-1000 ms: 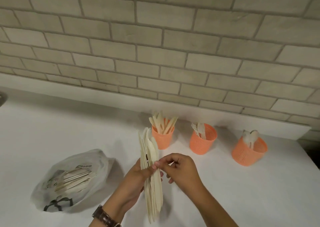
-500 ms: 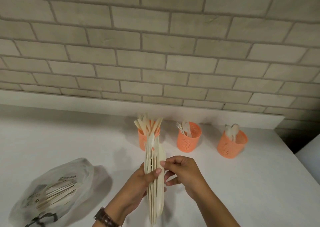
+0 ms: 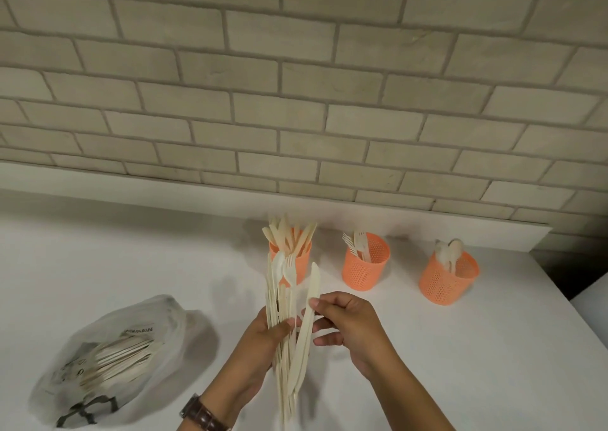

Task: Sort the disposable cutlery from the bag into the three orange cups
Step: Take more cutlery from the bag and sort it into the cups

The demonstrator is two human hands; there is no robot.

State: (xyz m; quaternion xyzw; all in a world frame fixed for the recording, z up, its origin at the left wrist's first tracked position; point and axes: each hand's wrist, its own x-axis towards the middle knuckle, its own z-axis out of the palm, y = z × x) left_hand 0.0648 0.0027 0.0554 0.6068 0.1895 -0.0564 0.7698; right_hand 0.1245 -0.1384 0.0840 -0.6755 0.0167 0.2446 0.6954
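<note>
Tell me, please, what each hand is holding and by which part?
The left hand grips a cutlery bundle around its middle. The right hand pinches one knife at its upper part.

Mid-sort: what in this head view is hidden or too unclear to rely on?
Inside the bag, head view: cloudy plastic blurs the pieces; types unclear.
The bundle in the left hand: pieces overlap edge-on, lower ends blurred; count unclear.
The left cup: the bundle covers part of it.
The middle cup and right cup: mesh walls obscure the contents' lower parts.
The knife pinched by the right hand: the grip covers part.
</note>
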